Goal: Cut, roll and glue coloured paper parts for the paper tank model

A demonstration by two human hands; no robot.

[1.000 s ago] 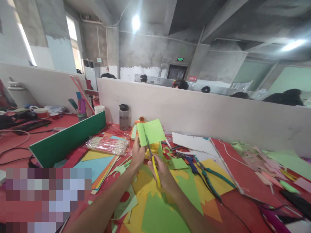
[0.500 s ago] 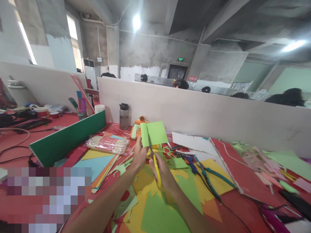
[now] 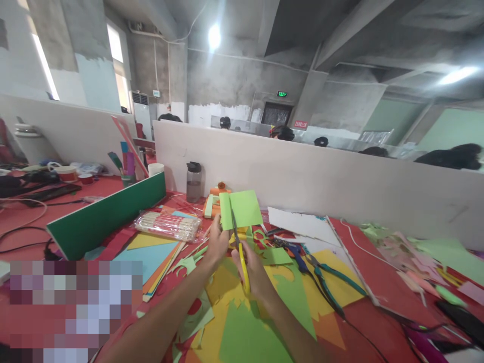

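Note:
A piece of light green paper (image 3: 246, 207) is held up above the cluttered desk, its left part folded over. My left hand (image 3: 218, 240) pinches the lower left edge of this paper. In my right hand (image 3: 250, 267) is a pair of scissors with yellow handles (image 3: 243, 264). Their dark blades rise along the fold, against the paper, and look nearly closed. Below both hands lie yellow and green paper sheets (image 3: 257, 333) and several cut scraps.
Teal-handled pliers (image 3: 336, 275) and a blue-handled tool with a cord (image 3: 300, 259) lie on the right. To the left are a plastic-wrapped bundle of sticks (image 3: 168, 225) and a green board (image 3: 109, 214). A bottle (image 3: 194, 182) stands before the white partition (image 3: 302, 176).
The view has shifted very slightly. Both hands, the paper and the scissors keep almost the same position, with no clear difference in the cut.

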